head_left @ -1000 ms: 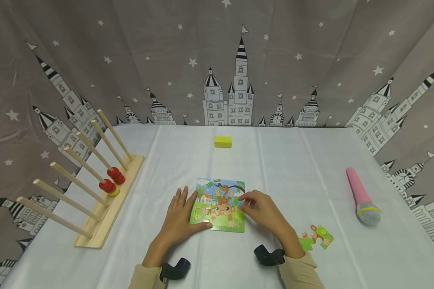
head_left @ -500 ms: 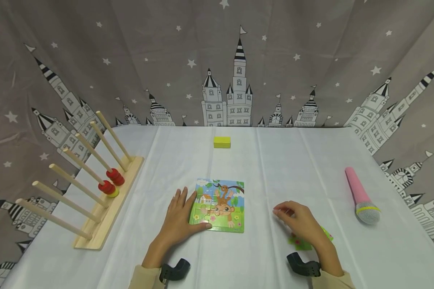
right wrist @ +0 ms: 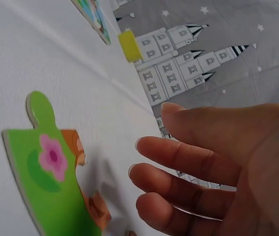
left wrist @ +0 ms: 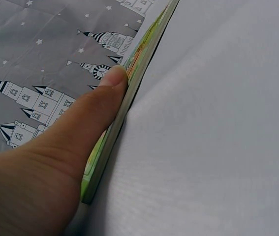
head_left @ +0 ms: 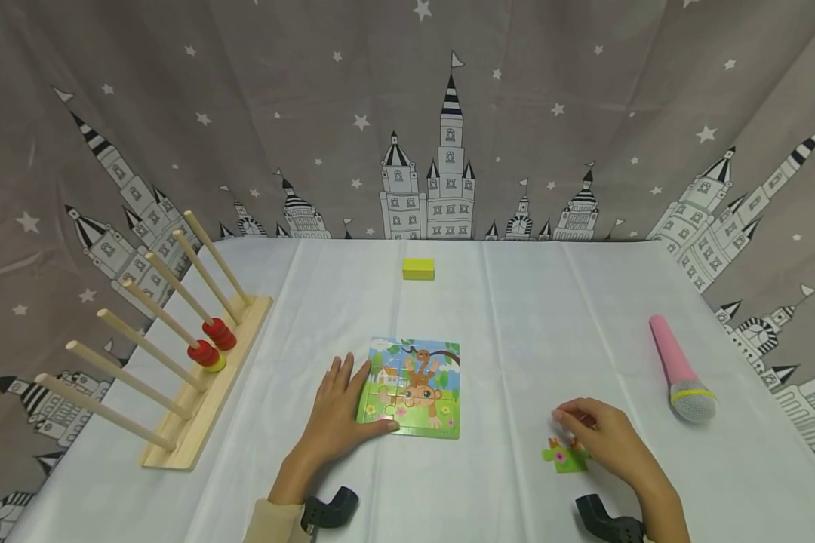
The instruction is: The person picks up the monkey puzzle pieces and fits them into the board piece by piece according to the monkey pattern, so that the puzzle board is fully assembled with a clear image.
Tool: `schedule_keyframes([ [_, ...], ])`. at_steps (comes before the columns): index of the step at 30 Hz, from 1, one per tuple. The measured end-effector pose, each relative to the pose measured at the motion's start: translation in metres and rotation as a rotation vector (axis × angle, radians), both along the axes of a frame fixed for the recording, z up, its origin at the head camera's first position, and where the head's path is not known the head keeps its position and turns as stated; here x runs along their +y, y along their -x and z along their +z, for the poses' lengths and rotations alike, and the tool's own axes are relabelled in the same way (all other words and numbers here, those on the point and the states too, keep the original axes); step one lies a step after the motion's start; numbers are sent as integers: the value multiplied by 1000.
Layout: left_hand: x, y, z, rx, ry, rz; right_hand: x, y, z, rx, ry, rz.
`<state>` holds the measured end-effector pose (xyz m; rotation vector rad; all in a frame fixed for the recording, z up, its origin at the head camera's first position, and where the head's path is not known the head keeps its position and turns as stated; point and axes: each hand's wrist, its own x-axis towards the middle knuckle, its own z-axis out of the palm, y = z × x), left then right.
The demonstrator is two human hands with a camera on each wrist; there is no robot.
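Note:
A jigsaw puzzle point(head_left: 417, 388) with a monkey picture lies flat in its tray mid-table. My left hand point(head_left: 339, 418) rests along its left side, fingers straight, and the thumb point(left wrist: 112, 81) touches its near edge. To the right, my right hand point(head_left: 604, 437) hovers by a loose green jigsaw piece point(head_left: 570, 458) with a pink flower. In the right wrist view the fingers point(right wrist: 178, 152) are loosely bent and apart from that piece point(right wrist: 50, 172), with nothing between them. The hand covers part of the table beside the piece in the head view.
A wooden peg rack point(head_left: 231, 385) with red and yellow beads stands at the left. A yellow block point(head_left: 418, 269) lies at the back. On the right is a pink toy microphone point(head_left: 675, 362). A castle-print curtain point(head_left: 299, 113) hangs behind the table.
My right hand has moved from the puzzle's right edge rightward and nearer to me, over to the loose piece. The left hand stays at the puzzle.

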<state>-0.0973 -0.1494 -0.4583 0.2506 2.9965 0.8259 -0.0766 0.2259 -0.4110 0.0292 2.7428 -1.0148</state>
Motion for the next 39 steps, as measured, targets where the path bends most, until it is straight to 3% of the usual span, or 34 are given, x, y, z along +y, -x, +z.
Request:
schedule_keyframes([
  [15, 1, 0, 0, -12, -3, 8, 9, -8, -5, -52, -32, -29],
  [28, 1, 0, 2, -4, -8, 5, 7, -19, -4, 74, -94, 48],
  [39, 0, -1, 2, 2, -6, 2, 4, -24, -5, 57, -159, 111],
])
